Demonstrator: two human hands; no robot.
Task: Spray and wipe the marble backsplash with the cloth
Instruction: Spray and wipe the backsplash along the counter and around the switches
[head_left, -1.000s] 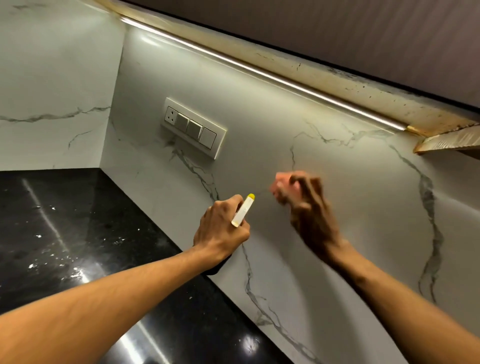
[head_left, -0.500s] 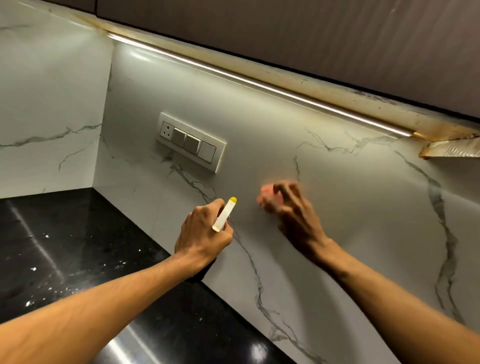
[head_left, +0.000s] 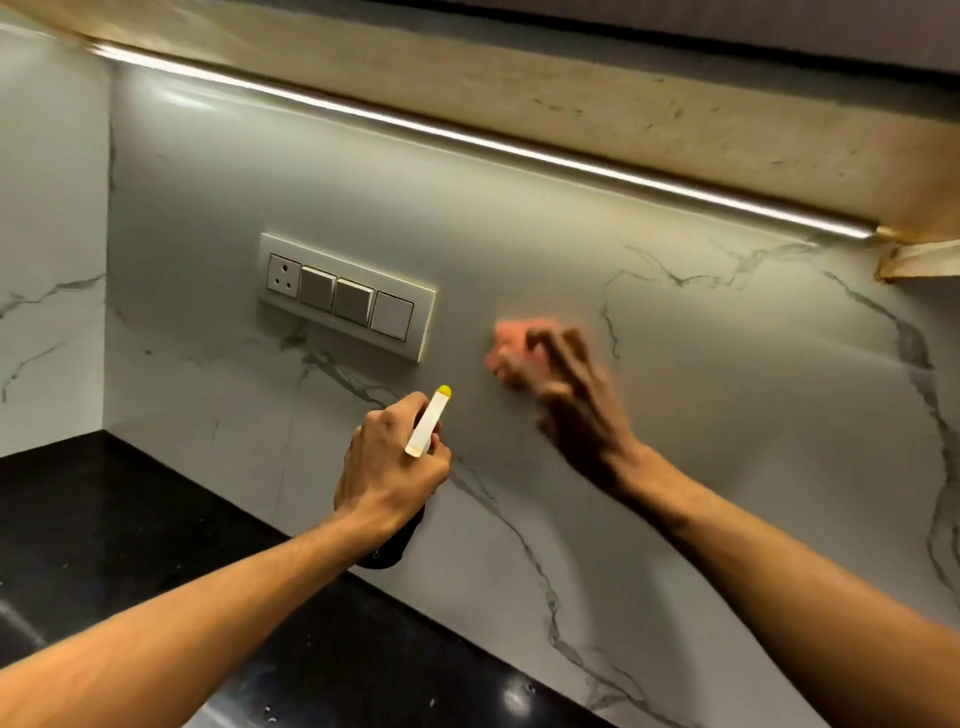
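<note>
The white marble backsplash (head_left: 701, 389) with grey veins fills the wall ahead. My right hand (head_left: 576, 405) presses a pink cloth (head_left: 511, 348) against the marble, just right of the switch panel; hand and cloth are blurred. My left hand (head_left: 389, 462) grips a spray bottle (head_left: 428, 423) with a white head and yellow nozzle tip aimed at the wall. The bottle's dark body (head_left: 395, 543) shows below my fist.
A white switch panel (head_left: 345, 296) with one socket and three switches is set in the wall left of the cloth. A black stone countertop (head_left: 130, 530) runs below. A lit LED strip (head_left: 467, 140) lies under the cabinet above. A side marble wall (head_left: 47, 260) meets the corner at left.
The right hand with the cloth has stayed beside the switch panel while wiping. The view has tilted up and closer to the wall. The left hand still holds the bottle.
</note>
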